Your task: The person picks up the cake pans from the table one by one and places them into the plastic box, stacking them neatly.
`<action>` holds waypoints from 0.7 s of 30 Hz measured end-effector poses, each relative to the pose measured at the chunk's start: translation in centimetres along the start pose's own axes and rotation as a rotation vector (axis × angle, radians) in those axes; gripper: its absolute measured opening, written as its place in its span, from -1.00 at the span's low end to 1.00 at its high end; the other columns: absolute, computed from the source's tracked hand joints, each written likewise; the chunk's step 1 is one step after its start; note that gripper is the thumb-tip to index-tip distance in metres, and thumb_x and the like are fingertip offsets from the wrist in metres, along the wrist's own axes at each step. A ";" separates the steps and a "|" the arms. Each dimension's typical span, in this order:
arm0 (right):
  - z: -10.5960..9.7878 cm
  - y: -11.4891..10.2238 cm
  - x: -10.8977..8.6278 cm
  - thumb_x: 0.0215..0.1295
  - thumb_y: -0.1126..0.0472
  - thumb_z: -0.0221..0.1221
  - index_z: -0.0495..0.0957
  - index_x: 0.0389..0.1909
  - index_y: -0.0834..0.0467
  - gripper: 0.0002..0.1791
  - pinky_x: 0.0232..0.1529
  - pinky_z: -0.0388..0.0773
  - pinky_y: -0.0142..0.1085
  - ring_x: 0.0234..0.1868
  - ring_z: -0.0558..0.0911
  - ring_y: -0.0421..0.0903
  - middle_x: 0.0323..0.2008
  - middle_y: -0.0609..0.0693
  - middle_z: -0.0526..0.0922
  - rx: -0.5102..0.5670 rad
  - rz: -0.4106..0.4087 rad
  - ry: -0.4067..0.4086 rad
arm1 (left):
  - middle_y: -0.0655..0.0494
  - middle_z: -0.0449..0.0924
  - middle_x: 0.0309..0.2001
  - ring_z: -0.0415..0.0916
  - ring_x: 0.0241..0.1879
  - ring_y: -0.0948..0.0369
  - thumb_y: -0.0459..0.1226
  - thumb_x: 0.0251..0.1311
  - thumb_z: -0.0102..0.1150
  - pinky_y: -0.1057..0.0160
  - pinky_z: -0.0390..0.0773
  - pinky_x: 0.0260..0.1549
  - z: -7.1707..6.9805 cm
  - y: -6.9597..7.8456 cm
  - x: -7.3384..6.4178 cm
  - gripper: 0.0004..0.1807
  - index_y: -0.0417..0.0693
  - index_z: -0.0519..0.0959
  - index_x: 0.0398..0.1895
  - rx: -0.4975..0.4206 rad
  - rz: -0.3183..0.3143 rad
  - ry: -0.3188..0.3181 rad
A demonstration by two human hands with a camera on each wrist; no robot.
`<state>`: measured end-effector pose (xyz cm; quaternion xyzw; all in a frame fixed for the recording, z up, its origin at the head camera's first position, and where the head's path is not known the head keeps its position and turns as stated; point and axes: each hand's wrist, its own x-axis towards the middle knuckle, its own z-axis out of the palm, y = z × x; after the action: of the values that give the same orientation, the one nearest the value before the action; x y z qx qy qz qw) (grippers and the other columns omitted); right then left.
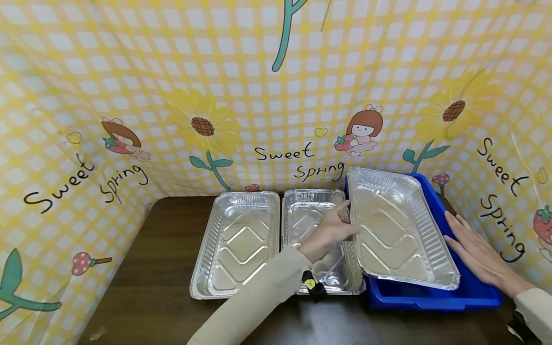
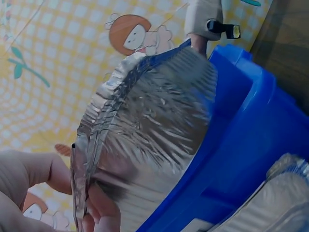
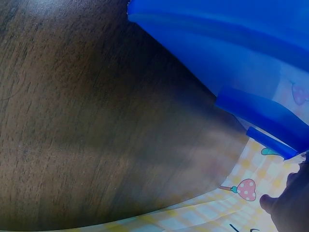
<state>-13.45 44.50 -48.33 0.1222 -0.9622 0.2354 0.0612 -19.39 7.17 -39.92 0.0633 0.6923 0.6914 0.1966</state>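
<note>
My left hand (image 1: 329, 235) pinches the left rim of a foil tray (image 1: 388, 225), which sits tilted over a blue bin (image 1: 435, 303). In the left wrist view, the thumb and fingers (image 2: 104, 208) are on both sides of the crinkled foil rim. At the bin's right edge, my right hand (image 1: 476, 251) lies with fingers extended by the rim, holding nothing visible. That hand (image 3: 292, 200) shows only as a dark shape in the right wrist view, near the bin's blue edge (image 3: 265, 113). A second foil tray (image 1: 353, 282) is partly hidden behind the left hand and forearm.
Another foil tray (image 1: 246, 239) stands further left on the dark wooden table (image 1: 151, 268). A yellow checked cloth (image 1: 267, 105) with printed figures hangs behind and at both sides. The bin stands close to the cloth on the right.
</note>
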 end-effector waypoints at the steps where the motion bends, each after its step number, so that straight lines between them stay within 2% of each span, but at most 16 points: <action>1: 0.0 0.0 0.0 0.75 0.10 -0.17 -0.27 0.72 0.16 -0.26 0.59 -0.52 0.18 0.69 -0.38 0.10 0.69 0.25 -0.21 0.002 -0.001 -0.002 | 0.06 0.54 -0.44 0.44 -0.57 0.29 -0.66 0.04 0.23 0.42 0.60 -0.48 0.2 -0.1 0.0 -0.03 -0.20 0.25 0.62 0.015 0.008 0.010; 3: 0.0 -0.1 0.1 0.75 0.10 -0.17 -0.27 0.72 0.17 -0.26 0.58 -0.53 0.19 0.69 -0.39 0.12 0.69 0.25 -0.22 0.008 0.005 -0.011 | 0.06 0.52 -0.46 0.43 -0.59 0.29 -0.66 0.03 0.23 0.43 0.59 -0.50 0.7 -0.2 0.0 -0.03 -0.24 0.24 0.62 0.036 0.021 0.027; 10: -0.2 -0.2 0.3 0.75 0.05 -0.19 -0.31 0.72 0.17 -0.24 0.54 -0.57 0.27 0.68 -0.41 0.18 0.69 0.28 -0.26 0.027 0.036 -0.039 | 0.13 0.43 -0.44 0.42 -0.56 0.29 -0.62 -0.01 0.29 0.40 0.63 -0.47 2.7 -0.5 0.0 -0.02 -0.18 0.30 0.60 0.103 0.006 0.084; 16: -0.2 -0.1 0.3 0.75 0.09 -0.20 -0.31 0.72 0.19 -0.26 0.53 -0.57 0.31 0.68 -0.41 0.18 0.69 0.28 -0.27 0.031 0.014 -0.040 | 0.17 0.41 -0.49 0.35 -0.55 0.32 -0.57 -0.04 0.37 0.44 0.42 -0.54 4.2 -0.8 -0.2 -0.03 -0.16 0.35 0.58 0.197 0.027 0.141; 21: -0.1 -0.1 0.3 0.76 0.10 -0.22 -0.34 0.71 0.19 -0.26 0.52 -0.59 0.30 0.67 -0.43 0.18 0.69 0.26 -0.31 0.031 0.008 -0.049 | 0.20 0.42 -0.51 0.33 -0.54 0.35 -0.56 -0.06 0.43 0.44 0.40 -0.52 5.3 -1.0 -0.3 -0.02 -0.17 0.36 0.57 0.209 0.045 0.172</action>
<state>-13.67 44.38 -48.10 0.1249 -0.9601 0.2477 0.0349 -17.04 12.01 -40.70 0.0395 0.7734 0.6225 0.1131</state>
